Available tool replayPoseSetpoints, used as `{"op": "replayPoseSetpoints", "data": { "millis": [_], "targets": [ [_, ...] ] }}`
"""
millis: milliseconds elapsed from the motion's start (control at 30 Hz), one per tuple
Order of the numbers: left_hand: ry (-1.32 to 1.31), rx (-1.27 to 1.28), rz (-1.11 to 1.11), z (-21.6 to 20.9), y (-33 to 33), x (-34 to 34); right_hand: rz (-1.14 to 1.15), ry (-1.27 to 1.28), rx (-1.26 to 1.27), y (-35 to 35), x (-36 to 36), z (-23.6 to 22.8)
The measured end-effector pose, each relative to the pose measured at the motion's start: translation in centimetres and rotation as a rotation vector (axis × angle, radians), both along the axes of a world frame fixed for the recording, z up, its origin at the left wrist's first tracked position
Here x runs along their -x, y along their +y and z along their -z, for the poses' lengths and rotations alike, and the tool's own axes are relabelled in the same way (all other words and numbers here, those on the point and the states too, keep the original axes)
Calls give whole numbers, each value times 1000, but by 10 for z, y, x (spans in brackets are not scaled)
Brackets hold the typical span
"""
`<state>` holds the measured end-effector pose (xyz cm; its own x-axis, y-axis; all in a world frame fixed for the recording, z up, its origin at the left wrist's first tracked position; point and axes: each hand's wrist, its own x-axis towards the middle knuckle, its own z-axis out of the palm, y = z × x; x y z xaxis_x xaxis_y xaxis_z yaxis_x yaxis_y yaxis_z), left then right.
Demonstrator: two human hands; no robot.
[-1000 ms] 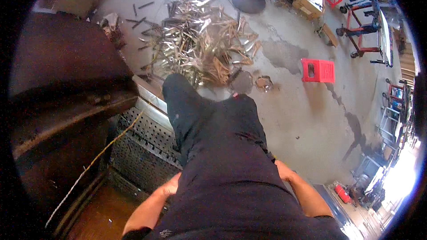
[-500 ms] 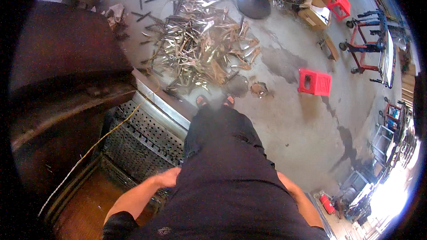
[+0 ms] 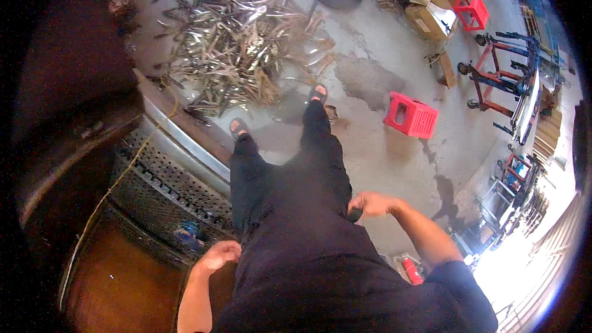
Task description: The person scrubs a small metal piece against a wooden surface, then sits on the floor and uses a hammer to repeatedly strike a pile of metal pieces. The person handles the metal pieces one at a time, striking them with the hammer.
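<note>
Our right hand (image 3: pixel 370 203) is curled around a small dark object (image 3: pixel 354 214), held at the right hip against the black trousers (image 3: pixel 290 185); we can't tell what the object is. Half a second ago this hand sat lower and further back by the side with nothing visible in it; now it is up and forward.

Our left hand (image 3: pixel 219 254) hangs loosely half-closed at the left hip, holding nothing, just above the perforated metal panel (image 3: pixel 166 191). It was earlier pressed close against the trousers; now it stands clear of them.

Both sandalled feet are now visible and set apart on the concrete floor (image 3: pixel 370 142), left foot (image 3: pixel 239 127) near the steel edge (image 3: pixel 179 142) of the machine, right foot (image 3: pixel 318 94) further out. Earlier only the toes showed beyond the legs.

A yellow cord (image 3: pixel 117 176) runs across the perforated panel. Ahead of the feet lies the pile of metal scrap strips (image 3: pixel 240 37), a red plastic stool (image 3: pixel 411 116) to the right, a second one (image 3: pixel 471 11) beyond beside a cardboard box (image 3: pixel 431 15), and a red wheeled trolley (image 3: pixel 499 80) well apart at right.
</note>
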<state>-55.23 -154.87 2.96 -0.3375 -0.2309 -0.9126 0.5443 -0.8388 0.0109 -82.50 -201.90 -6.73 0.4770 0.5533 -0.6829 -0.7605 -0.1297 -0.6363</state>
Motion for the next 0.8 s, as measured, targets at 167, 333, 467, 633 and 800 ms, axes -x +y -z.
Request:
{"op": "replayPoseSetpoints", "data": {
  "millis": [167, 333, 467, 633, 800],
  "targets": [
    [-112, 81, -131, 10, -52, 74, 302, 308, -181, -98, -7, 36],
    [-290, -254, -375, -9, -100, 140, 351, 423, -366, -135, 3, 13],
    [-498, -390, -325, 3, -121, 180, 301, 519, -274, -149, 16, 27],
    [-583, -197, -578, 43, -94, 232, 13, 303, -161, -155, 4, 48],
    [-278, -264, -792, 75, -27, 302, 63, 385, 18, -139, 2, 36]
  ]
}}
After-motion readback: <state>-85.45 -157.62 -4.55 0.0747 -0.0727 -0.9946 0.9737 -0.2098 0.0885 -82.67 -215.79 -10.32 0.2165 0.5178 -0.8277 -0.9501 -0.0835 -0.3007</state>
